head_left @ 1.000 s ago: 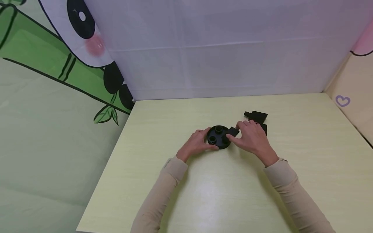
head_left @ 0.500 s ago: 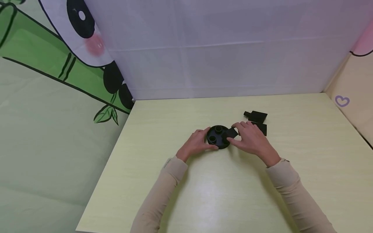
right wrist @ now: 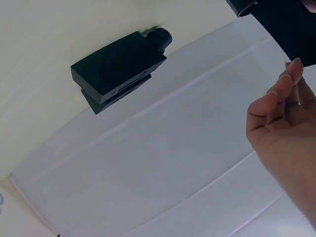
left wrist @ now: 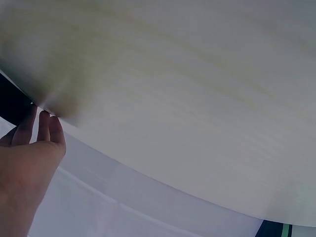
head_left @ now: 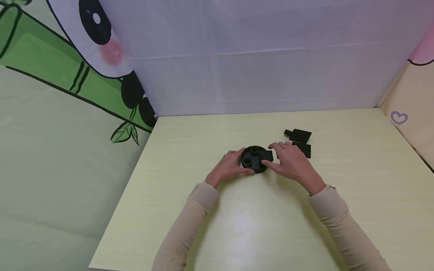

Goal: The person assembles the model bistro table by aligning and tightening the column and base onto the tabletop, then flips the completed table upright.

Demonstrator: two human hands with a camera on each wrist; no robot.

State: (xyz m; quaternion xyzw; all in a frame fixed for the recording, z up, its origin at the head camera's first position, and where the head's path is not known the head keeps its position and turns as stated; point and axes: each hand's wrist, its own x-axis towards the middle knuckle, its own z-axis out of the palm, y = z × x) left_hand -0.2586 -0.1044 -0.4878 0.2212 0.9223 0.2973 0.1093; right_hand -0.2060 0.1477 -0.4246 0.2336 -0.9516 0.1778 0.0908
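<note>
A round black base (head_left: 255,170) with ring-shaped sockets lies on the table. My left hand (head_left: 229,165) grips its left side, fingers at the far rim and thumb at the near rim. In the left wrist view, the fingertips of this hand (left wrist: 34,148) meet the base's dark edge (left wrist: 12,101). A black rectangular block (head_left: 266,155) stands over the right part of the base, overhanging its rim. My right hand (head_left: 292,161) pinches the block between thumb and fingers. The right wrist view shows those fingertips at the end of the block (right wrist: 289,32). The block's underside is hidden.
Behind the right hand lie two more black blocks, one with a short round neck (head_left: 300,135) and another (head_left: 304,149) nearer the hand. The pale table (head_left: 237,218) meets a light cloth backdrop (head_left: 257,79) at its far edge.
The black block has turned from slanting to nearly square with the table and moved left over the base. My right fingers have shifted slightly left with it; the left hand stays put.
</note>
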